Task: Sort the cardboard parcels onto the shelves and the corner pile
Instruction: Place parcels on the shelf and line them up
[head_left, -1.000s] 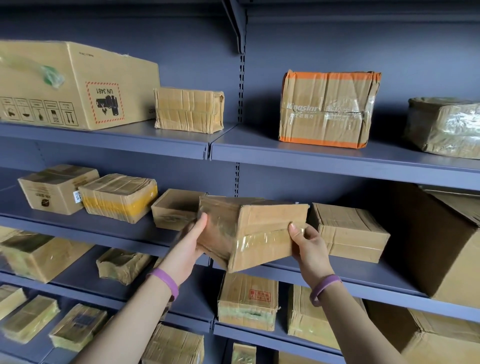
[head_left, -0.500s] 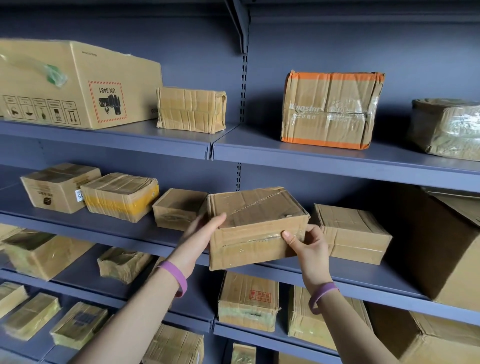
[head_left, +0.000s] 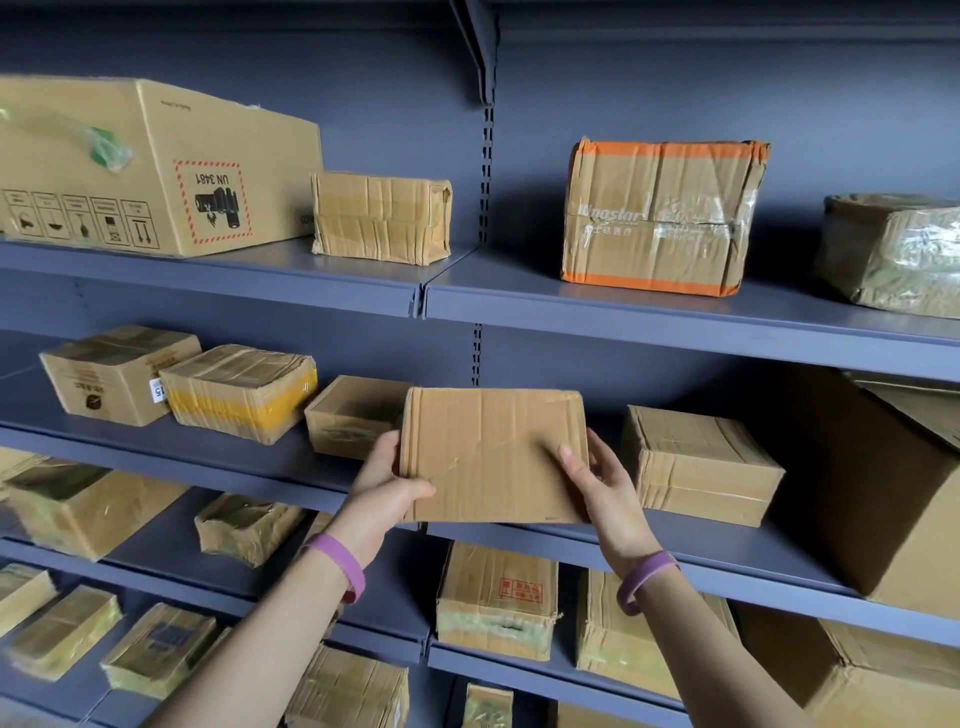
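Note:
I hold a flat brown cardboard parcel (head_left: 493, 452) in front of the second shelf (head_left: 727, 551), its broad plain face turned toward me. My left hand (head_left: 387, 480) grips its left edge, thumb on the lower front. My right hand (head_left: 597, 480) grips the right edge, thumb on the front face. The parcel's lower edge is level with the shelf's front lip, in a gap between a small box (head_left: 348, 415) on the left and a taped box (head_left: 698, 462) on the right.
The top shelf (head_left: 675, 317) carries a large UN 3481 carton (head_left: 156, 166), a small taped box (head_left: 382, 218), an orange-taped box (head_left: 660, 218) and a wrapped parcel (head_left: 893, 254). A big open carton (head_left: 883, 488) stands at right. Lower shelves hold several parcels.
The parcel has been rotated in my hands from tilted, taped side showing, to upright with its plain broad face toward me. It stays over the same gap on the second shelf.

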